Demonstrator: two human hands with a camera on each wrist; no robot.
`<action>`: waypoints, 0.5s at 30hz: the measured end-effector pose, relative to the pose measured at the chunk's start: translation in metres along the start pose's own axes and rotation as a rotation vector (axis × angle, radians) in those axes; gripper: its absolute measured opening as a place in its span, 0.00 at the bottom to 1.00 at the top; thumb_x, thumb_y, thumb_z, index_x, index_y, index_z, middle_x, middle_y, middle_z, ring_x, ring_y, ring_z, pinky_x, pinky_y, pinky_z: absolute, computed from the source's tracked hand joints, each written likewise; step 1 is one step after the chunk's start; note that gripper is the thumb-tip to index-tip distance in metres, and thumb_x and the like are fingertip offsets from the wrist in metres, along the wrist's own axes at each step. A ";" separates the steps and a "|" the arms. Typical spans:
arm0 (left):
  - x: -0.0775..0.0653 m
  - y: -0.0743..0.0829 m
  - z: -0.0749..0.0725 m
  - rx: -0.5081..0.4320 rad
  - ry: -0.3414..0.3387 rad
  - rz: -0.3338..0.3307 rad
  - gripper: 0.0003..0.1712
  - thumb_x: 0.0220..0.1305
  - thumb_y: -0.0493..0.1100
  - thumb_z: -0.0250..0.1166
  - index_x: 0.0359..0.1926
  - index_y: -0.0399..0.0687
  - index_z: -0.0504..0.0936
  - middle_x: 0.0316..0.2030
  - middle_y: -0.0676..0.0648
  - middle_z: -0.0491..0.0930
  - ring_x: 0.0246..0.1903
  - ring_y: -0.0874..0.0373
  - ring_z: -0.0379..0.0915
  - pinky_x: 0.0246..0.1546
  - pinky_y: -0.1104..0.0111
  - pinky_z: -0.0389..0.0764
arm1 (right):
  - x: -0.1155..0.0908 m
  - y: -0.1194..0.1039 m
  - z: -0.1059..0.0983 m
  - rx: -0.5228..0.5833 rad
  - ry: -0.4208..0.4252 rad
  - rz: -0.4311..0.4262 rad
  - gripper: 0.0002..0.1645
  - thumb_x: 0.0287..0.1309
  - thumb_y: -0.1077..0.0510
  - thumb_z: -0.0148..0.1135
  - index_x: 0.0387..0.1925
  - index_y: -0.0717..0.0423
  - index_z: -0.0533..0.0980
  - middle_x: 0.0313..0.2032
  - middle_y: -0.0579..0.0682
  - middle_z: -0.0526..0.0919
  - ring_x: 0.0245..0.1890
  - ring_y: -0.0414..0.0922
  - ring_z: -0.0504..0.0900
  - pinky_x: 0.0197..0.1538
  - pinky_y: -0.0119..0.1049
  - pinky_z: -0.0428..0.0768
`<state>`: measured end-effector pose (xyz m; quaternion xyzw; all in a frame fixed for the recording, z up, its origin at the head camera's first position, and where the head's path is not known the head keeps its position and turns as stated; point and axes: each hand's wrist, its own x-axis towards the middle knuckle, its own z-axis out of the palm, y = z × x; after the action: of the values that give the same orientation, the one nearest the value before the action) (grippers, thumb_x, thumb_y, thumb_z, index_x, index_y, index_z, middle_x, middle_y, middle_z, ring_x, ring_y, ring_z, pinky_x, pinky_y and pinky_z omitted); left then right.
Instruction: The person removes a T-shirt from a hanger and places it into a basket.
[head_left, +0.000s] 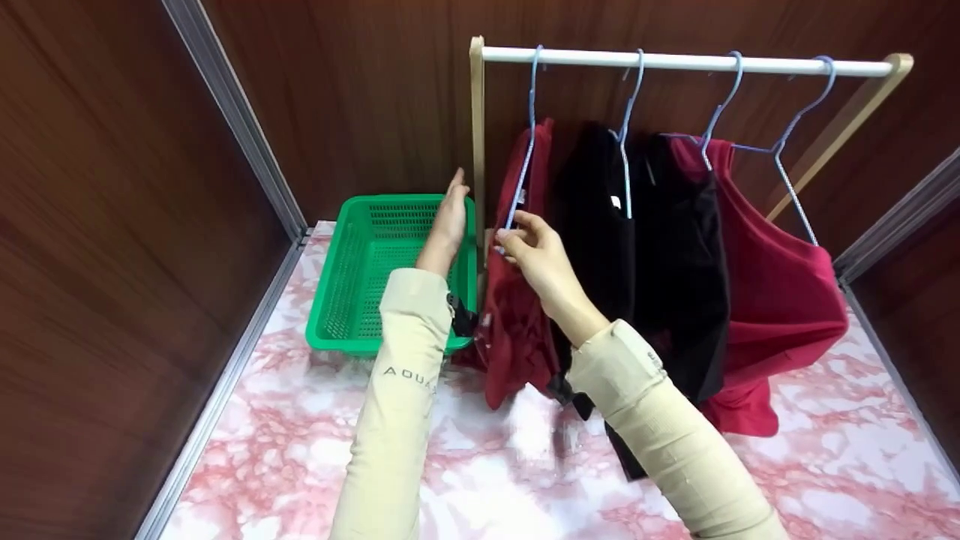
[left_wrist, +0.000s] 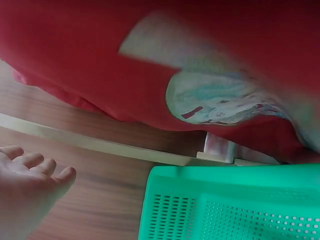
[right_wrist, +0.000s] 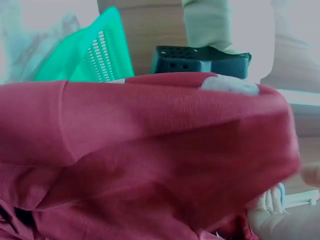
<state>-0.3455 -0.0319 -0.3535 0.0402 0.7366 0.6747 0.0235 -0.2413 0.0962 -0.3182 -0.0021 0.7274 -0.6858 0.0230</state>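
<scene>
My right hand [head_left: 546, 259] pinches the near end of a blue wire hanger [head_left: 532, 97] at the shoulder of the leftmost red shirt [head_left: 517, 322]. That hanger hooks over the white rail [head_left: 585, 57]. My left hand [head_left: 448, 217] reaches over the right side of a green basket [head_left: 330, 292], its fingers straight and holding nothing. In the left wrist view, the red shirt shows a pale print [left_wrist: 200, 97] above the left hand [left_wrist: 30, 190]. Red cloth [right_wrist: 150, 130] fills most of the right wrist view and hides much of the right hand.
Right of the red shirt hang two black garments [head_left: 592, 247] and another red garment [head_left: 780, 300], on blue hangers. A wooden post [head_left: 478, 135] holds up the rail's left end. Brown panels [head_left: 337, 97] enclose the pink-and-white marbled surface [head_left: 285, 450].
</scene>
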 end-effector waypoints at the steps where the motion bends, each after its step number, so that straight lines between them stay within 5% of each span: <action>1: 0.000 0.000 0.001 -0.006 -0.002 0.006 0.31 0.73 0.45 0.32 0.75 0.50 0.42 0.76 0.50 0.41 0.75 0.55 0.36 0.75 0.59 0.41 | 0.000 0.000 0.000 0.000 0.018 -0.005 0.28 0.66 0.61 0.49 0.66 0.63 0.60 0.42 0.50 0.77 0.37 0.37 0.76 0.42 0.25 0.73; 9: -0.003 0.002 0.003 -0.039 -0.005 0.026 0.33 0.74 0.48 0.32 0.75 0.56 0.34 0.76 0.52 0.33 0.76 0.56 0.30 0.75 0.54 0.37 | -0.004 0.004 -0.003 -0.037 0.168 -0.064 0.22 0.64 0.67 0.44 0.59 0.64 0.68 0.29 0.44 0.66 0.28 0.36 0.65 0.33 0.26 0.64; 15: -0.004 0.004 0.005 -0.050 -0.022 0.028 0.32 0.75 0.49 0.29 0.75 0.54 0.34 0.76 0.52 0.33 0.76 0.56 0.28 0.75 0.55 0.36 | -0.007 0.004 0.000 -0.027 0.241 -0.118 0.18 0.68 0.64 0.41 0.55 0.67 0.70 0.29 0.45 0.66 0.31 0.37 0.65 0.36 0.26 0.64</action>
<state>-0.3410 -0.0267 -0.3502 0.0576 0.7187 0.6925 0.0233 -0.2340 0.0967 -0.3218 0.0373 0.7326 -0.6714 -0.1051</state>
